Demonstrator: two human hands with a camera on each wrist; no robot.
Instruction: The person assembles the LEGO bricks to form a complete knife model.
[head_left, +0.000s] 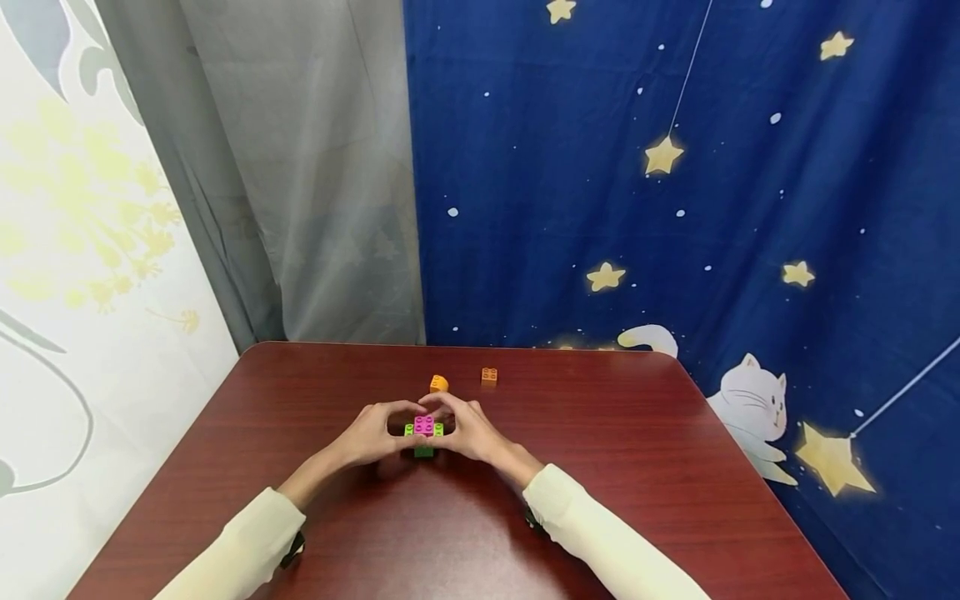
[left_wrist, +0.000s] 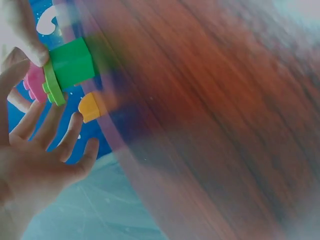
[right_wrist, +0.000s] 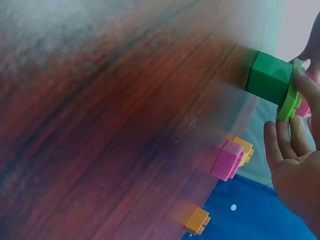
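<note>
The left hand [head_left: 377, 432] and right hand [head_left: 469, 430] were both clamped on the block stack [head_left: 424, 423], one from each side, neither nearer. It stood upright between them, pink uppermost, its lime layer [left_wrist: 53, 83] lengthwise from hand to hand. Contact with the surface [head_left: 450, 525] was unconfirmed.

No text, label or brand can be read; no number or sign either.
</note>
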